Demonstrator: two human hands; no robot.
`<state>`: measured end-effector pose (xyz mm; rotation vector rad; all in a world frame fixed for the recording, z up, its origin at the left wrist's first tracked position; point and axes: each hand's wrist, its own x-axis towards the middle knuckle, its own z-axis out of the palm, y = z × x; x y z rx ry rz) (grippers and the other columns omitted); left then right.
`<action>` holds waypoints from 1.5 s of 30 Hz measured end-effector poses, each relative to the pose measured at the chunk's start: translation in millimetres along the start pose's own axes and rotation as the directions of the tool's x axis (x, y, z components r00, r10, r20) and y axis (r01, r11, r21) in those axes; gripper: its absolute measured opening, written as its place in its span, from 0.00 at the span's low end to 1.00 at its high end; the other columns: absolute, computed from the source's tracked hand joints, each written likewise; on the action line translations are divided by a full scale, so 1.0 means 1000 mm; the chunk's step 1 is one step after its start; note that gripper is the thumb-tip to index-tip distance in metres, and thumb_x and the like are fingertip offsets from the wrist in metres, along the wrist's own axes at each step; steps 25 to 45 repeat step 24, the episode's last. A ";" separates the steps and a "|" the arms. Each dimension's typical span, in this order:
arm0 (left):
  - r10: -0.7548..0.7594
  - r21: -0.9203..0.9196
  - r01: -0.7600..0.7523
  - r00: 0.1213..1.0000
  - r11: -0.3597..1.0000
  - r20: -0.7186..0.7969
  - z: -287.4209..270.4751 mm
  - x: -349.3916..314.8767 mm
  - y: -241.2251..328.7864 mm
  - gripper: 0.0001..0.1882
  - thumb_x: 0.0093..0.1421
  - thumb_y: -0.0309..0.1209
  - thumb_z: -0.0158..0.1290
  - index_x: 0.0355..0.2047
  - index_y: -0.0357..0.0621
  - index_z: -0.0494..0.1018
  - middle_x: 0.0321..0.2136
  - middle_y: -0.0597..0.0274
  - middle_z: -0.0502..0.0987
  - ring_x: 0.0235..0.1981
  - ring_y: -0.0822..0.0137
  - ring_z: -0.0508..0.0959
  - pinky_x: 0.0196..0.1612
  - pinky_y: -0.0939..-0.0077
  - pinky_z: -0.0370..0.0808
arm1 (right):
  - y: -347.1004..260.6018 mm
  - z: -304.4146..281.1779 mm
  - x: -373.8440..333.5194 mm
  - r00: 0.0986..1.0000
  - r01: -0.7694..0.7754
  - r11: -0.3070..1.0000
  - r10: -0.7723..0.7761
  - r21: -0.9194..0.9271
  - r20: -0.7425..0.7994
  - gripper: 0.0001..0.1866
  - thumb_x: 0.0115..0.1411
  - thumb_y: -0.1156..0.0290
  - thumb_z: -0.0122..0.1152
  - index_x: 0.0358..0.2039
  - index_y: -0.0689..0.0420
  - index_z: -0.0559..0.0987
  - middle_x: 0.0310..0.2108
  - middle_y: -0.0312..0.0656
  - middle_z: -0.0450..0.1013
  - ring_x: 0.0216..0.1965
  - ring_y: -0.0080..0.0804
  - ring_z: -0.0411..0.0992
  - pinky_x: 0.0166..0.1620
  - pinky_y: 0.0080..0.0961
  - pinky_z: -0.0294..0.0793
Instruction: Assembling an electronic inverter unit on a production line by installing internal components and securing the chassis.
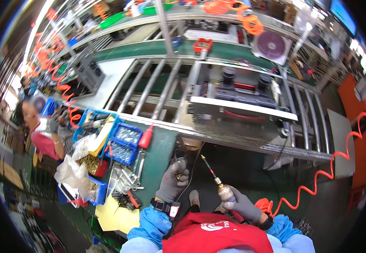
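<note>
My right hand (235,201), in a grey glove, is wrapped round an air screwdriver (219,182). Its long bit points up and to the left, away from me. My left hand (174,179), also gloved, is closed, and small brass-coloured pieces, apparently screws, show between the fingers. Beyond both hands a metal machine unit (244,95) with a white-edged front panel stands on the roller conveyor (162,88). Neither hand touches the unit.
Blue bins (124,143) of small hardware, a red-handled screwdriver (146,137), a wrench (141,164) and yellow paper (115,214) lie on the green bench at left. A coiled orange air hose (309,192) hangs at right. Another person (43,130) works at far left.
</note>
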<state>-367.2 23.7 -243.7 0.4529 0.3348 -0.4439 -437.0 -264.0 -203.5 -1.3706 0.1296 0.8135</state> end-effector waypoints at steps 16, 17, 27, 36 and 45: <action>0.061 0.909 -0.075 0.997 0.409 0.054 0.127 0.096 -0.202 0.19 0.57 0.36 0.60 0.45 0.39 0.72 0.33 0.65 0.76 0.28 0.81 0.71 0.27 0.86 0.67 | 0.059 -0.121 -0.093 0.959 0.087 0.968 -0.018 0.235 -0.283 0.39 0.56 0.66 0.64 0.66 0.55 0.57 0.31 0.35 0.69 0.23 0.19 0.68 0.25 0.20 0.70; 0.103 0.914 -0.191 0.981 0.357 0.165 0.127 0.106 -0.210 0.20 0.57 0.35 0.60 0.47 0.36 0.73 0.35 0.65 0.76 0.31 0.81 0.72 0.30 0.85 0.68 | 0.063 -0.126 -0.092 0.954 0.102 0.967 -0.028 0.235 -0.299 0.39 0.56 0.66 0.64 0.66 0.55 0.57 0.31 0.35 0.69 0.23 0.19 0.68 0.25 0.20 0.70; -0.086 0.872 0.060 0.996 0.485 -0.021 0.115 0.205 -0.268 0.26 0.58 0.34 0.60 0.56 0.42 0.69 0.32 0.67 0.75 0.26 0.79 0.72 0.27 0.85 0.69 | 0.084 -0.185 -0.041 0.875 0.175 0.920 0.018 0.351 -0.483 0.40 0.57 0.68 0.64 0.67 0.52 0.55 0.30 0.38 0.71 0.23 0.21 0.70 0.24 0.21 0.72; -0.086 0.872 0.060 0.996 0.485 -0.021 0.115 0.205 -0.268 0.26 0.58 0.34 0.60 0.56 0.42 0.69 0.32 0.67 0.75 0.26 0.79 0.72 0.27 0.85 0.69 | 0.084 -0.185 -0.041 0.875 0.175 0.920 0.018 0.351 -0.483 0.40 0.57 0.68 0.64 0.67 0.52 0.55 0.30 0.38 0.71 0.23 0.21 0.70 0.24 0.21 0.72; -0.086 0.872 0.060 0.996 0.485 -0.021 0.115 0.205 -0.268 0.26 0.58 0.34 0.60 0.56 0.42 0.69 0.32 0.67 0.75 0.26 0.79 0.72 0.27 0.85 0.69 | 0.084 -0.185 -0.041 0.875 0.175 0.920 0.018 0.351 -0.483 0.40 0.57 0.68 0.64 0.67 0.52 0.55 0.30 0.38 0.71 0.23 0.21 0.70 0.24 0.21 0.72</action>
